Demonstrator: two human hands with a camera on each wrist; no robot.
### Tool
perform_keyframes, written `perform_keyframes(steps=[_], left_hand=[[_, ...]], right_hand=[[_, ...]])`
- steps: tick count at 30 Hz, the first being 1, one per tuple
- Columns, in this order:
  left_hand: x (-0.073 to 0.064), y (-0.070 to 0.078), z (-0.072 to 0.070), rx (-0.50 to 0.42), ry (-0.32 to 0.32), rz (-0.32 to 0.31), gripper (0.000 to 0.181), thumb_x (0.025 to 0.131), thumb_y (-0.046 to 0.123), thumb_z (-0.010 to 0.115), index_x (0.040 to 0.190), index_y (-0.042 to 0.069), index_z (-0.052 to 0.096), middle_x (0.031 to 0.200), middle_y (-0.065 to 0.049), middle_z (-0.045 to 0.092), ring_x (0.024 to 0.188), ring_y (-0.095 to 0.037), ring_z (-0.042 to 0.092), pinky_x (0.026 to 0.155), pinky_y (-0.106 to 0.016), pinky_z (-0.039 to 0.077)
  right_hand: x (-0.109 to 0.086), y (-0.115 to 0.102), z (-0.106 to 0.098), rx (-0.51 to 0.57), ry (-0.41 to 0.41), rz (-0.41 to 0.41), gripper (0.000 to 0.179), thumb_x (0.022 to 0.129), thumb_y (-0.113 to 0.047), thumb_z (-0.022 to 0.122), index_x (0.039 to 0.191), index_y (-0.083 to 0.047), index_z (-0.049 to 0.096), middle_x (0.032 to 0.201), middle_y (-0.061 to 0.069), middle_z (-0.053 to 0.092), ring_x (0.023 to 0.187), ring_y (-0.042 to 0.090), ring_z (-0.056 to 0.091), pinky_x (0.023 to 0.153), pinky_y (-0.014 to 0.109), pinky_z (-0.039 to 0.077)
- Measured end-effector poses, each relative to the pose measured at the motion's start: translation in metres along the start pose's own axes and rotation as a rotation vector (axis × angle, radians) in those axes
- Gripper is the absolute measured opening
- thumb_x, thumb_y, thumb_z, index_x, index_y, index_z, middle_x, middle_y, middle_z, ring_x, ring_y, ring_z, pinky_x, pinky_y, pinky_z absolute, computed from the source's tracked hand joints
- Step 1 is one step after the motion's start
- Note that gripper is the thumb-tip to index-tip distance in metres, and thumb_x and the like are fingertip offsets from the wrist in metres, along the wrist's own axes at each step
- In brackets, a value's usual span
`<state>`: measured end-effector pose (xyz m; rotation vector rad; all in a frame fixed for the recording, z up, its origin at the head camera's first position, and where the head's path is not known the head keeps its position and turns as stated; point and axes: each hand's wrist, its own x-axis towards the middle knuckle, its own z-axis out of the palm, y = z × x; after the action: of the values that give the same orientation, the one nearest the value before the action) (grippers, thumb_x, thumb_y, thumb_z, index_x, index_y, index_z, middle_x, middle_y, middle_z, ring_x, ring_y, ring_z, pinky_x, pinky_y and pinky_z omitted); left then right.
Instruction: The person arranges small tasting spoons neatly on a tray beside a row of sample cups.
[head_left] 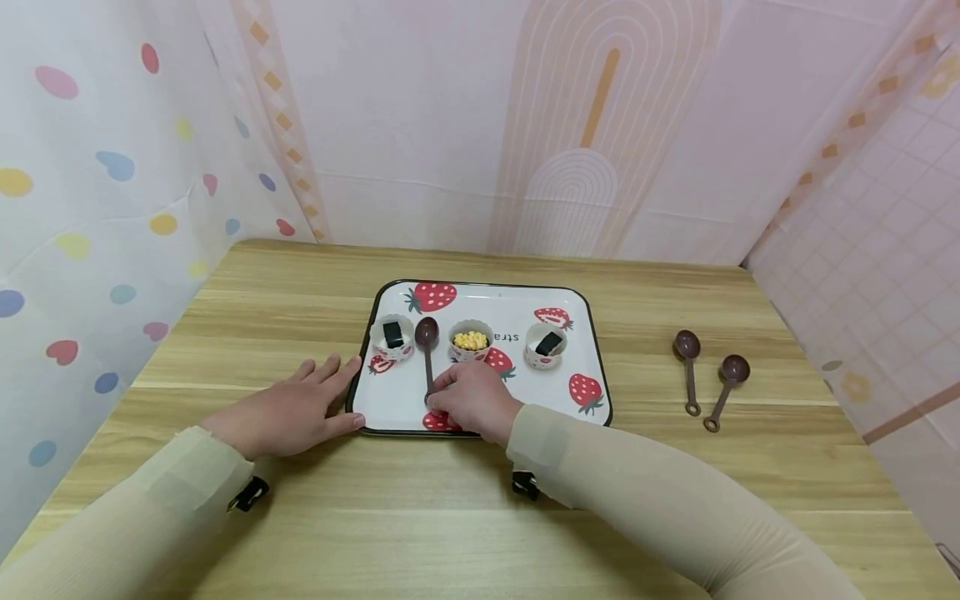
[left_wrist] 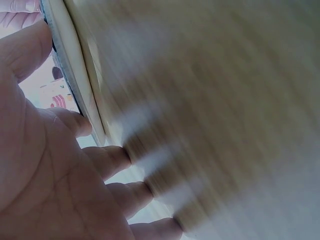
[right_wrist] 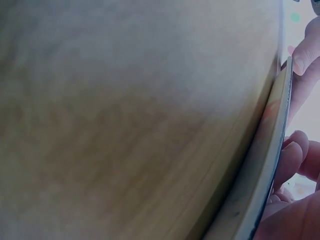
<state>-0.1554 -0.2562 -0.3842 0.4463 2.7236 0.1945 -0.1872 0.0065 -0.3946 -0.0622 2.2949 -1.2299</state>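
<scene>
My right hand (head_left: pixel 480 398) pinches the handle end of a brown scoop (head_left: pixel 427 333), which lies on a white strawberry-print tray (head_left: pixel 480 300) with its bowl toward the back. My left hand (head_left: pixel 296 412) rests with spread fingers at the tray's left edge; its thumb meets the rim in the left wrist view. Left of the scoop, a paper cup (head_left: pixel 392 348) holds a white piece topped with a black strip. To its right, another paper cup (head_left: pixel 471 353) contains yellow bits. In the right wrist view, the curled right fingers (right_wrist: pixel 292 157) show just beyond the tray's rim.
A third paper cup (head_left: pixel 544 358) with a black-and-white piece stands on the tray's right half. Two more brown scoops, one (head_left: pixel 687 344) beside the other (head_left: pixel 734 369), lie on the wooden table (head_left: pixel 420 525) to the right. Patterned curtains (head_left: pixel 420 125) close off the back and sides.
</scene>
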Motion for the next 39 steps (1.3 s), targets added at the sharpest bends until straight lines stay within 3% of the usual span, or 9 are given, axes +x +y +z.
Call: perform_keyframes(steps=[7, 15, 24, 31, 39], left_hand=[[-0.001, 0.000, 0.000, -0.002, 0.005, 0.002, 0.099, 0.101, 0.072, 0.049, 0.168, 0.003, 0.022, 0.167, -0.037, 0.023, 0.148, -0.070, 0.022, 0.115, -0.077, 0.032], [-0.001, 0.001, 0.000, -0.001, 0.017, 0.006, 0.097, 0.102, 0.069, 0.050, 0.167, 0.003, 0.022, 0.167, -0.037, 0.024, 0.147, -0.070, 0.023, 0.115, -0.076, 0.032], [0.001, 0.000, 0.002, -0.002, 0.028, -0.001, 0.098, 0.101, 0.069, 0.052, 0.167, 0.003, 0.023, 0.166, -0.038, 0.025, 0.146, -0.071, 0.024, 0.113, -0.078, 0.033], [0.002, 0.000, 0.002, 0.000, 0.023, -0.002, 0.098, 0.101, 0.070, 0.052, 0.167, 0.004, 0.023, 0.167, -0.038, 0.025, 0.146, -0.071, 0.024, 0.114, -0.078, 0.033], [0.001, 0.001, 0.002, -0.009, 0.015, -0.010, 0.098, 0.101, 0.070, 0.052, 0.168, 0.004, 0.022, 0.167, -0.038, 0.024, 0.147, -0.070, 0.022, 0.113, -0.078, 0.033]], right_hand=[[0.000, 0.001, -0.001, -0.010, -0.008, -0.004, 0.018, 0.099, -0.019, 0.075, 0.113, -0.010, 0.081, 0.076, 0.001, 0.070, 0.053, 0.010, 0.052, 0.049, 0.020, 0.041], [-0.002, 0.001, -0.001, 0.028, 0.003, -0.016, 0.021, 0.098, -0.017, 0.075, 0.116, -0.008, 0.080, 0.071, 0.002, 0.067, 0.051, 0.010, 0.050, 0.047, 0.020, 0.040], [-0.009, 0.003, -0.005, -0.014, 0.014, -0.090, 0.028, 0.097, -0.014, 0.075, 0.124, -0.008, 0.076, 0.064, 0.002, 0.062, 0.054, 0.011, 0.053, 0.053, 0.023, 0.041], [-0.015, 0.010, -0.016, -0.101, 0.042, -0.177, 0.031, 0.097, -0.021, 0.074, 0.127, -0.012, 0.075, 0.091, -0.002, 0.075, 0.080, 0.011, 0.065, 0.071, 0.027, 0.052], [-0.022, 0.016, -0.029, -0.154, 0.128, -0.271, 0.033, 0.101, -0.026, 0.073, 0.131, -0.013, 0.074, 0.116, 0.000, 0.076, 0.105, 0.016, 0.069, 0.092, 0.036, 0.057]])
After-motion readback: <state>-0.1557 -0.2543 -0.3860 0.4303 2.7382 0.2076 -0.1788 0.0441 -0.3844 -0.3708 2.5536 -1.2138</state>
